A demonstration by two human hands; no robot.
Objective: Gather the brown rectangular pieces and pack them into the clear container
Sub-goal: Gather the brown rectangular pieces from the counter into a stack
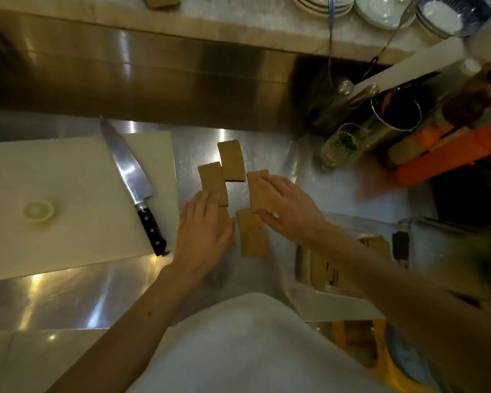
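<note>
Several flat brown rectangular pieces lie on the steel counter [309, 171]. One piece [231, 160] is farthest back, another [210, 175] sits just left of it, and one [253, 234] lies nearest me. My left hand [203, 234] rests flat over the lower end of the left piece, fingers together. My right hand [289, 208] grips a fourth piece [257, 191] between thumb and fingers. The clear container [304, 262] stands to the right under my right forearm, with brown pieces standing on edge inside it.
A white cutting board [54, 199] lies at left with a chef's knife [133, 182] along its right edge and a pale round slice [39, 211]. Utensil holders, a glass jar [340, 146] and orange items crowd the back right. Bowls stand on the upper shelf.
</note>
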